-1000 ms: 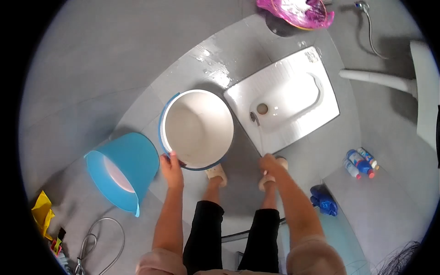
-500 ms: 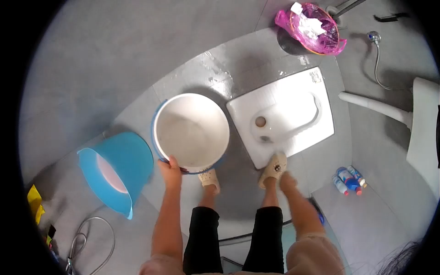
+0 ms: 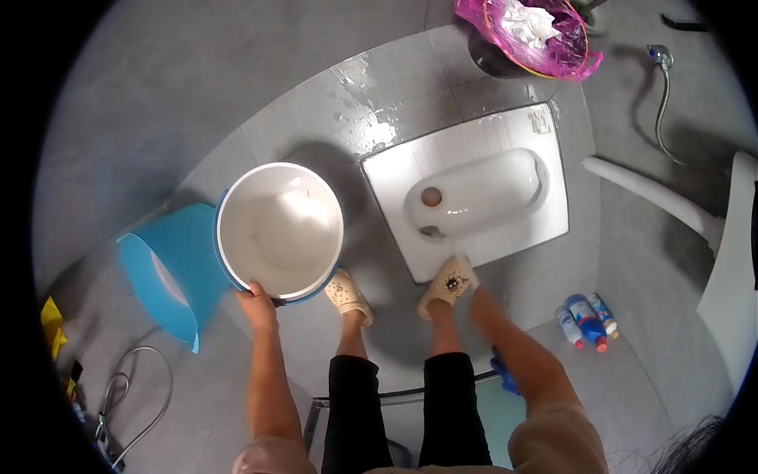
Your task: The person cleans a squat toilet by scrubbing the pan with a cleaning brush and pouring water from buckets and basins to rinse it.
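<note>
My left hand (image 3: 259,305) grips the near rim of a round white bucket (image 3: 280,229) with a blue outer edge, its thumb over the rim. The bucket is tilted so its inside faces me. My right hand (image 3: 475,291) is smeared by motion near the beige clog on my right foot (image 3: 447,286); its fingers and anything in them cannot be made out. Just beyond it lies the white squat toilet (image 3: 489,130) in the floor.
A blue tub (image 3: 201,253) lies tipped at the left, above a coiled hose (image 3: 170,379). A bin with a pink bag (image 3: 580,67) stands at the back. Several bottles (image 3: 586,317) lie at the right, below a white pipe (image 3: 647,188). Water wets the floor behind the toilet.
My left hand has moved left with the bucket, which now overlaps the blue tub in view. My right hand has shifted slightly up and left. The view has shifted too.
</note>
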The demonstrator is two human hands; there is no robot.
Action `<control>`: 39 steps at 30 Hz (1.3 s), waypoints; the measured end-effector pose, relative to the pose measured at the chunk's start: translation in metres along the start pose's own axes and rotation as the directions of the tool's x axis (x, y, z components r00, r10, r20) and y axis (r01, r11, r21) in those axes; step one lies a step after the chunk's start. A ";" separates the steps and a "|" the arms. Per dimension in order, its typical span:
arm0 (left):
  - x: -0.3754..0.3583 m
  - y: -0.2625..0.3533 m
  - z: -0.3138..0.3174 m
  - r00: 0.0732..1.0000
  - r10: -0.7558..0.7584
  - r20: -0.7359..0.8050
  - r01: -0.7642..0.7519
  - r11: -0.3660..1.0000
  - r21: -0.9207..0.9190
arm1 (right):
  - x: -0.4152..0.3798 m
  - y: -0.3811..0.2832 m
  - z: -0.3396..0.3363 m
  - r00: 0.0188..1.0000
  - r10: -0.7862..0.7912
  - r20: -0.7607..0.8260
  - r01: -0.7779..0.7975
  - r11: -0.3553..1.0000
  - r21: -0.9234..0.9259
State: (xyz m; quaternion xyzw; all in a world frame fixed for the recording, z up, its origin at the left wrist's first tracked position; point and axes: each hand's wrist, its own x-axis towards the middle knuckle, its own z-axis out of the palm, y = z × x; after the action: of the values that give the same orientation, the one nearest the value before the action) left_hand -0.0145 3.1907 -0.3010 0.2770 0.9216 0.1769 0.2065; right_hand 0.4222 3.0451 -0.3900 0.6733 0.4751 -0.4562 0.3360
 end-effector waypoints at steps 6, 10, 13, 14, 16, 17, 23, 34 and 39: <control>0.022 -0.043 -0.014 0.999 -0.051 -0.018 0.052 0.998 0.033 | 0.007 0.041 0.004 0.969 0.248 -0.012 -0.229 0.909 0.348; 0.014 -0.054 -0.020 0.973 -0.201 0.115 0.224 0.943 -0.247 | -0.055 -0.008 -0.006 0.922 0.060 0.383 -0.346 0.573 0.743; 0.005 -0.061 -0.018 0.926 -0.320 0.201 0.367 0.889 -0.273 | -0.034 -0.031 0.064 0.964 -0.004 0.266 -0.226 0.513 0.828; 0.005 -0.072 -0.017 0.925 -0.324 0.198 0.370 0.887 -0.277 | -0.020 -0.038 0.084 0.992 -0.067 0.111 -0.058 0.535 0.843; 0.008 -0.098 -0.010 0.915 -0.330 0.231 0.397 0.836 -0.379 | 0.010 -0.090 0.031 0.994 0.006 0.113 -0.091 0.636 0.766; 0.003 -0.095 -0.008 0.926 -0.323 0.193 0.375 0.840 -0.393 | 0.041 -0.106 0.016 0.996 -0.052 -0.070 0.086 0.726 0.682; -0.010 -0.083 -0.001 0.913 -0.385 0.136 0.405 0.812 -0.420 | 0.058 -0.124 0.045 0.988 -0.109 0.112 0.043 0.878 0.478; 0.001 -0.128 0.000 0.841 -0.445 0.308 0.536 0.764 -0.359 | 0.087 -0.076 -0.024 0.997 0.056 0.045 -0.072 0.749 0.659; 0.006 -0.124 -0.005 0.741 -0.489 0.460 0.652 0.690 -0.316 | 0.116 -0.016 -0.039 0.993 0.001 -0.119 0.068 0.815 0.575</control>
State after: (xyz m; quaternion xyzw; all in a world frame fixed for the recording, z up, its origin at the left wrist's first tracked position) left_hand -0.0760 3.0962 -0.3529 -0.0592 0.8423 0.2635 0.4666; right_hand 0.4342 3.1232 -0.4841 0.7599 0.3443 -0.5456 0.0800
